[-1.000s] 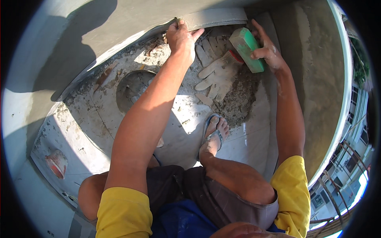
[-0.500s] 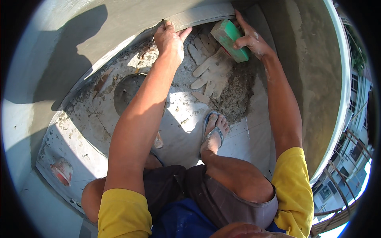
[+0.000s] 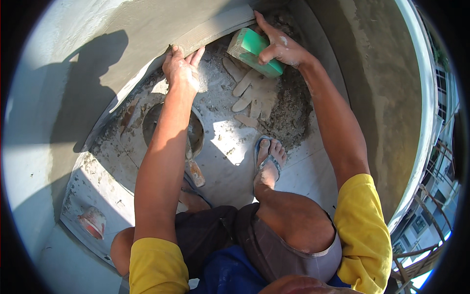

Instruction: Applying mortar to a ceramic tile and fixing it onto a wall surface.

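Note:
A long grey strip (image 3: 215, 28) lies along the foot of the curved wall. My left hand (image 3: 181, 73) pinches its left end, thumb on top and fingers stretched along the lower edge. At the strip's other end is my right hand (image 3: 286, 50), its forefinger reaching to the strip's tip. Between the thumb and fingers of that hand is a green block (image 3: 254, 54) with one grey, mortar-smeared face. Its remaining fingers are hidden behind the block. Below the block, pale work gloves (image 3: 257, 93) lie beside a heap of wet mortar (image 3: 291, 117).
A round bowl (image 3: 198, 130) sits partly behind my left forearm, with a trowel handle (image 3: 196, 174) beside it. At the left lies a tipped, mortar-stained cup (image 3: 93, 222). The curved wall (image 3: 377, 98) encloses the floor. My sandalled foot (image 3: 269, 159) stands near the mortar.
Both hands, the strip and the green block have shifted left along the wall. More of the bowl now shows beside my left forearm. Both grips look the same.

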Tool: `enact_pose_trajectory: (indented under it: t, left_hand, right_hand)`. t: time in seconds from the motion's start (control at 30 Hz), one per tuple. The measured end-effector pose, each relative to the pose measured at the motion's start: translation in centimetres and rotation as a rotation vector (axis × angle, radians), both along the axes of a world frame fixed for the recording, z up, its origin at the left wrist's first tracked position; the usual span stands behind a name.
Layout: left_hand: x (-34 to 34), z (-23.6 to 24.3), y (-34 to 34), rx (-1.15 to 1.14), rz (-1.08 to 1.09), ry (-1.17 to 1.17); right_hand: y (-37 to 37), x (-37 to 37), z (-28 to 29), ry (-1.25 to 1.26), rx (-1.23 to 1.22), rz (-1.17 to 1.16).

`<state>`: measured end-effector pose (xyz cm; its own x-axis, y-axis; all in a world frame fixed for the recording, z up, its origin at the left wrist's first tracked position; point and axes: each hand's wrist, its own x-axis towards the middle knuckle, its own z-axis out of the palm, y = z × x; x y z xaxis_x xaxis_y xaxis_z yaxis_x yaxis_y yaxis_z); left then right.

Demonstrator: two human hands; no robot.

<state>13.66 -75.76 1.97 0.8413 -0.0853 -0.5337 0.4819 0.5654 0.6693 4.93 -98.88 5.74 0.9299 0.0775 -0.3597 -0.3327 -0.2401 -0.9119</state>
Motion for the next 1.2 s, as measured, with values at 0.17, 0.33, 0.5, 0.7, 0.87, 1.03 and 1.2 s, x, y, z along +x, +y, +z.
enact_pose_trajectory:
  t: [0.17, 0.33, 0.5, 0.7, 0.87, 1.03, 1.2]
  left_hand:
    - [0.1, -0.2, 2.4, 0.074, 0.040, 0.041]
    - [0.3, -0.5, 5.4, 0.176, 0.115, 0.062]
    - [0.7, -0.8, 8.8, 0.283, 0.167, 0.103]
    - [1.2, -2.4, 15.4, 0.388, 0.227, 0.060]
    - [0.1, -2.6, 20.8, 0.580, 0.397, 0.177]
    - [-1.5, 0.2, 22.9, 0.577, 0.130, 0.049]
    - [-3.2, 3.6, 14.8, 0.773, -0.533, -0.165]
  right_hand:
    - [2.1, 0.4, -1.6, -0.101, -0.009, 0.022]
    - [4.9, 0.7, -2.6, -0.141, -0.025, 0.057]
    - [8.0, 1.1, -2.9, -0.167, 0.039, 0.120]
    - [12.3, 1.6, -3.0, -0.198, 0.051, 0.252]
    - [14.5, 0.5, -2.8, -0.188, 0.138, 0.427]
    - [11.2, -2.3, -2.8, -0.048, 0.807, 0.190]
    - [11.8, -2.8, -0.1, -0.386, 0.572, 0.059]
